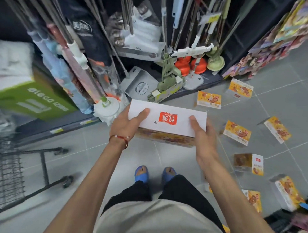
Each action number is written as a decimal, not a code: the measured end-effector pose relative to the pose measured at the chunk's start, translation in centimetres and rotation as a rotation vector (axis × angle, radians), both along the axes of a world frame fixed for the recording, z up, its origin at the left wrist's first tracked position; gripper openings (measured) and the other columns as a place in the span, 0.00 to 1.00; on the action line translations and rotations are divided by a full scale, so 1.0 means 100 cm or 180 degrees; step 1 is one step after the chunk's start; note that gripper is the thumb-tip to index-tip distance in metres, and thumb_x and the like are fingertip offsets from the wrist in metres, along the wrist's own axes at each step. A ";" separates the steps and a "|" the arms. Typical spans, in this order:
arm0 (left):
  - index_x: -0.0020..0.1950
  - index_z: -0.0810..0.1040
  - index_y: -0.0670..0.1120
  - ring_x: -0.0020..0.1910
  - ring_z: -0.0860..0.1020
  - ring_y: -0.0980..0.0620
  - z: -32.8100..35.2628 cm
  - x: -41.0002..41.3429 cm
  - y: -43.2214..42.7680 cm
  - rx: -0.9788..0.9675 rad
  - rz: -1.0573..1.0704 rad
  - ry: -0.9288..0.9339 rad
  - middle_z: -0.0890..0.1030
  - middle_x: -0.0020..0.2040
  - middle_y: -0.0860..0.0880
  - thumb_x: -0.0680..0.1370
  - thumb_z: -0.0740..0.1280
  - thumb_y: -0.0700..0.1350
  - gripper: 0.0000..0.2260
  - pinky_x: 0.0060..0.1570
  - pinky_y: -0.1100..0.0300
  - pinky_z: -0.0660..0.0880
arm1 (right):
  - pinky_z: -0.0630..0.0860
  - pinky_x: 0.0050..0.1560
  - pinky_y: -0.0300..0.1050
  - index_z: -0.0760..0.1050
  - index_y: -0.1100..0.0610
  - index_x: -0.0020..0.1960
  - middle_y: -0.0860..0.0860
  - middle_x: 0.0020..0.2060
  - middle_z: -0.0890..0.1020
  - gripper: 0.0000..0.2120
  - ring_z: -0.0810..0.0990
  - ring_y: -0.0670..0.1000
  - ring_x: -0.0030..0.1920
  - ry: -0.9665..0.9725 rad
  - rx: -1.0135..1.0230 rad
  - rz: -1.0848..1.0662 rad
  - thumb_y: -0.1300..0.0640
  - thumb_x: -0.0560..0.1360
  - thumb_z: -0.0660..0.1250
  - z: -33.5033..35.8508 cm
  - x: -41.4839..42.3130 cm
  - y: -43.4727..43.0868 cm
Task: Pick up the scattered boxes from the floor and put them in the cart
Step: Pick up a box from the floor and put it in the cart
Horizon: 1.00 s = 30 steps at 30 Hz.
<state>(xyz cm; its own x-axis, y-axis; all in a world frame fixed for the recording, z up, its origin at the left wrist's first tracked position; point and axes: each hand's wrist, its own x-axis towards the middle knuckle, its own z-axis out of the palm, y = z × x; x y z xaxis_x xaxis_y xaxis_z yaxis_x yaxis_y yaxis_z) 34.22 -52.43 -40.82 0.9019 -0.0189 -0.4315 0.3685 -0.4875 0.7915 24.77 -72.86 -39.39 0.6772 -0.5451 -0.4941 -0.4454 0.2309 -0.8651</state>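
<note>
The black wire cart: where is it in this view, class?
The black wire cart stands at the left edge of the head view, left of the left hand, below the green carton.

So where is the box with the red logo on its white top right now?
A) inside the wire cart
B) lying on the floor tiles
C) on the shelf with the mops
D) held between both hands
D: the box is up off the floor, with the left hand gripping one end and the right hand the other; the cart stands off to the left.
</note>
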 end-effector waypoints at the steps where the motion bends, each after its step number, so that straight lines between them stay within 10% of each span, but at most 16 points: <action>1: 0.64 0.78 0.59 0.59 0.78 0.50 0.003 -0.007 0.009 0.0012 0.0110 -0.0025 0.82 0.58 0.57 0.68 0.66 0.71 0.28 0.63 0.51 0.73 | 0.80 0.46 0.40 0.76 0.49 0.67 0.48 0.56 0.86 0.15 0.85 0.50 0.57 -0.0020 0.0003 0.0107 0.49 0.82 0.68 0.001 0.000 0.007; 14: 0.61 0.80 0.57 0.52 0.80 0.55 0.024 -0.157 0.075 0.0053 0.1815 -0.0149 0.83 0.53 0.58 0.74 0.70 0.63 0.18 0.51 0.57 0.72 | 0.78 0.51 0.39 0.77 0.51 0.67 0.46 0.57 0.86 0.15 0.84 0.47 0.56 -0.0088 0.0354 0.1500 0.55 0.81 0.70 0.006 -0.029 0.064; 30: 0.51 0.81 0.59 0.53 0.82 0.48 0.017 -0.359 0.267 0.0099 0.3750 -0.0250 0.85 0.51 0.55 0.67 0.68 0.69 0.20 0.61 0.45 0.76 | 0.77 0.48 0.39 0.76 0.51 0.70 0.49 0.59 0.85 0.16 0.84 0.49 0.57 -0.0011 0.0347 0.3171 0.57 0.82 0.66 0.010 -0.126 0.305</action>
